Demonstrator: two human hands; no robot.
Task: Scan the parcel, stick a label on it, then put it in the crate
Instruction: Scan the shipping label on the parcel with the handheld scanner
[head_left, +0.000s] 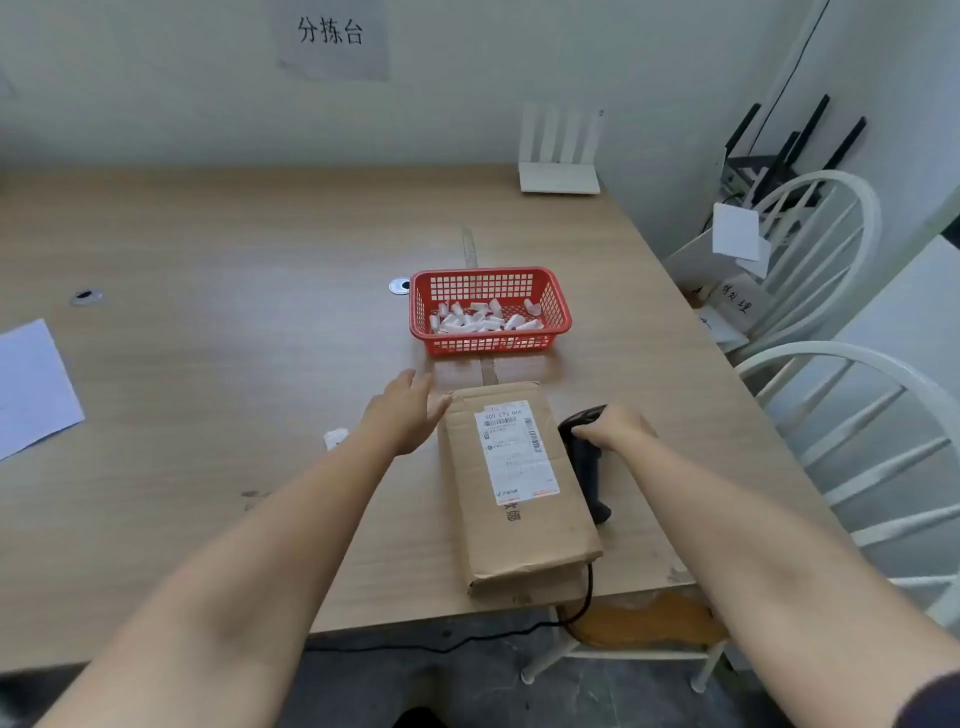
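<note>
From the head camera, I look down at a light wood-grain tabletop (208, 389). The brown cardboard parcel (519, 535), long and flat, lies near the table's front edge, with a white printed shipping label (517, 449) stuck on its top face.

My left hand (408, 413) is flat and spread, fingers straight and holding nothing; its fingertips reach the parcel's far left corner, though I cannot tell whether they actually touch it.

My right hand (615, 428) is curled around the head of a black handheld barcode scanner (589, 462), which lies just beside the parcel's right side. Its black cable (584, 597) drops over the table's front edge.

Beyond the parcel, apart from it, sits a red plastic lattice basket (491, 345) with small white rolled labels (480, 319) scattered inside. A white sheet of paper (31, 389) lies at the far left, and white wooden chairs (857, 405) stand to the right.
</note>
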